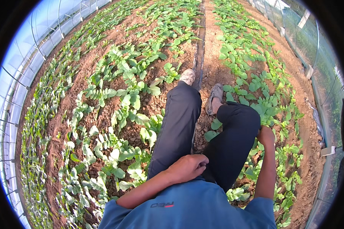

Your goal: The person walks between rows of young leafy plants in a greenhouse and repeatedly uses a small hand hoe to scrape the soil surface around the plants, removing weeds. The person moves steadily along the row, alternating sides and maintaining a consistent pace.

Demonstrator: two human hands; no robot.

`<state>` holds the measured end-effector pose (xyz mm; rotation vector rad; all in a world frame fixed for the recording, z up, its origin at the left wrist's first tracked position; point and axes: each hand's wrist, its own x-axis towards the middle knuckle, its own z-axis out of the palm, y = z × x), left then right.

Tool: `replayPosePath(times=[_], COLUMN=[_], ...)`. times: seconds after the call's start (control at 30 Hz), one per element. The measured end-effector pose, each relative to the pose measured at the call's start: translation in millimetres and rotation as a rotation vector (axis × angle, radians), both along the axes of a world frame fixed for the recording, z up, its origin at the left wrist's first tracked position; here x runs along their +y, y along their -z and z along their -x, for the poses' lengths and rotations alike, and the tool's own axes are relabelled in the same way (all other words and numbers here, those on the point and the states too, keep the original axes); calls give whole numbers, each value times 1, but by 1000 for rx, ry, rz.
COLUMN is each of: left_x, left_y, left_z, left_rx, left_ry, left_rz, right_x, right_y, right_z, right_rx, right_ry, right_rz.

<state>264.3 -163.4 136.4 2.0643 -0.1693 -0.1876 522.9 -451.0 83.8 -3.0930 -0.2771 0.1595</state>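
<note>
My left hand (pixel 189 167) lies across my lap at the top of the dark trousers (pixel 177 117), its fingers curled in, with nothing visible in them. Beside the outer side of my bent right knee is my right hand (pixel 266 135); its fingertips are hidden against the trouser leg, so whether it pinches the cloth cannot be told. Leafy green seedlings (pixel 265 107) grow close to that hand. More broad-leaved plants (pixel 134 154) stand left of my left leg. My patterned shoes, the left one (pixel 188 76) and the right one (pixel 215 97), rest on the soil.
A dark drip-irrigation tape (pixel 201 48) runs along the bare soil strip between plant rows. Denser rows of small plants (pixel 40 131) lie far left. Clear plastic greenhouse walls (pixel 34 48) curve along both sides. Crumpled plastic (pixel 316 120) lies by the right wall.
</note>
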Motion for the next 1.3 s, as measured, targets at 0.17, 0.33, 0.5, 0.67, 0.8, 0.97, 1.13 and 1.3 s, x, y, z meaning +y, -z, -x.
replayPosePath(times=[0.17, 0.33, 0.5, 0.67, 0.8, 0.97, 1.13, 1.3], left_x=[13, 36, 56, 65, 52, 62, 36, 30], left_y=[2, 12, 60, 144, 211, 243, 188, 180], left_z=[-10, -30, -59, -74, -66, -60, -74, -79], left_rx=[4, 109, 190, 301, 412, 541, 732, 723], left_ry=[-35, -51, 40, 202, 394, 634, 636, 686], left_rz=[-51, -268, -531, -595, -534, -338, -304, -269], right_x=[-16, -36, -47, -32, -53, -87, -122, -143], right_y=[-9, -20, -58, -62, -86, -151, -235, -243], right_z=[4, 0, -6, -29, -31, -1, 62, 107], right_rx=[15, 33, 137, 136, 61, 34, 269, 432], right_ry=[35, 21, 72, -59, -61, 10, 117, 228], right_rz=[-5, 74, 122, 231, 209, 98, -108, -151])
